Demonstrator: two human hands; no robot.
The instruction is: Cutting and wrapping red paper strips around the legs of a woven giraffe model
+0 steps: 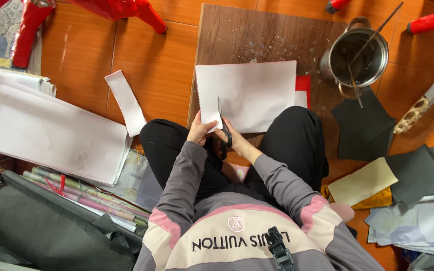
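Observation:
A white sheet of paper (257, 93) lies on a brown wooden board (257, 35) in front of my crossed legs. My right hand (232, 136) grips black scissors (220, 118) whose blades stand in a cut running up from the sheet's near edge. My left hand (200, 129) pinches the near edge of the sheet just left of the cut. A red sheet (303, 84) peeks out from under the white one at its right side.
A cut white strip (125, 102) lies on the orange floor to the left, beside a stack of large white sheets (46, 130). A metal pot (356, 57) with sticks stands at the board's right. Dark, yellow and grey paper pieces (393, 170) lie right. Rolled papers (86, 193) and a dark bag (41, 226) lie at lower left.

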